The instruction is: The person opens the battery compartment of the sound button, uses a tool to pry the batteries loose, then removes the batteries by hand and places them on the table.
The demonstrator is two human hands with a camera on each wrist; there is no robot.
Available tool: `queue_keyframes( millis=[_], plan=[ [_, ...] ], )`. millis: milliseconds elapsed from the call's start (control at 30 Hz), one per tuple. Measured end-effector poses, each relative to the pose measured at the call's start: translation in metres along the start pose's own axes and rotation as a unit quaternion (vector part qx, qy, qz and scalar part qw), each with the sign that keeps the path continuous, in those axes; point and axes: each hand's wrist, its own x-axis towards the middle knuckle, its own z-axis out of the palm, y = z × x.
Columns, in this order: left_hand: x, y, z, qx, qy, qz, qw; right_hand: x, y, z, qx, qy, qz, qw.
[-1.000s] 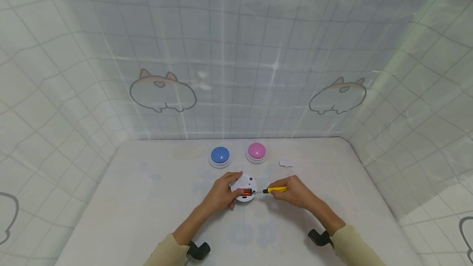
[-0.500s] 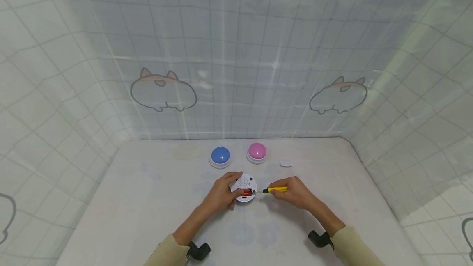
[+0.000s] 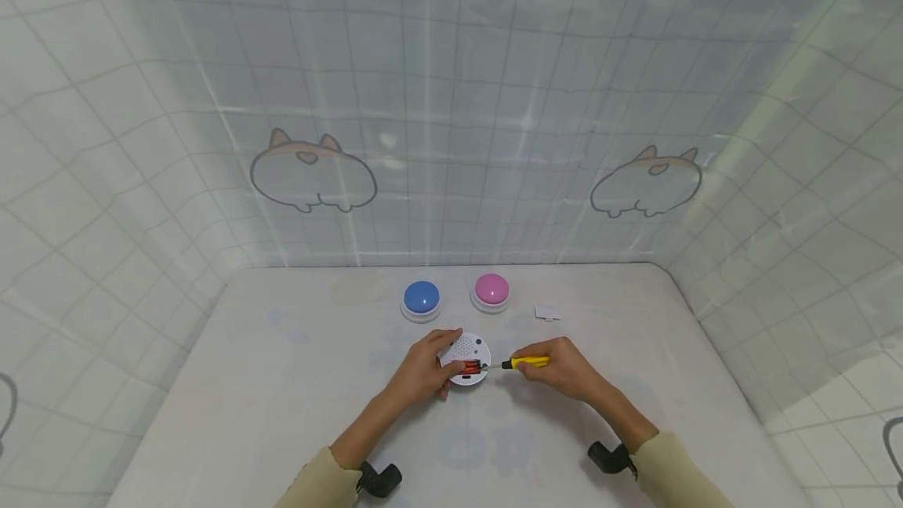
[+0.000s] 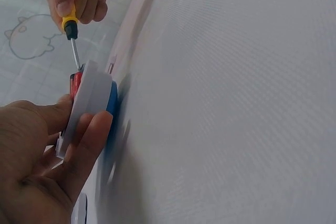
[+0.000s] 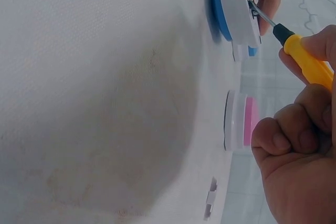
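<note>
My left hand (image 3: pixel 422 368) grips a round white button (image 3: pixel 467 346), turned underside up, by its left edge. Its blue dome (image 5: pixel 222 14) faces the table in the right wrist view. Red batteries (image 3: pixel 469 368) sit in its opened compartment, with my thumb at their left end. From the right, my right hand (image 3: pixel 562 365) holds a screwdriver (image 3: pixel 531 362) by its yellow handle. Its metal shaft (image 4: pixel 75 53) reaches the compartment's right end, beside the batteries. Exactly what the tip touches is too small to tell.
Behind the hands stand a blue button (image 3: pixel 421 298) and a pink button (image 3: pixel 491 289), both on white bases. A small white battery cover (image 3: pixel 546 312) lies to their right. The table (image 3: pixel 282 414) meets a grid-patterned curtain (image 3: pixel 451 139) at the back and sides.
</note>
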Motion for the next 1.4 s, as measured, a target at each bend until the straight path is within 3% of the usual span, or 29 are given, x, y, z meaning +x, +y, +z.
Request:
queue_keyframes(
  millis=[233, 1400],
  plan=[
    [-0.0013, -0.0012, 0.0006, 0.004, -0.001, -0.009, 0.9999, -0.0006, -0.0018, -0.0002, 0.009, -0.001, 0.005, 1.0],
    [-0.0001, 0.0, -0.0037, 0.023, -0.006, 0.004, 0.9997, 0.0, -0.0061, -0.0026, 0.012, 0.0, 0.006, 0.9999]
  ],
)
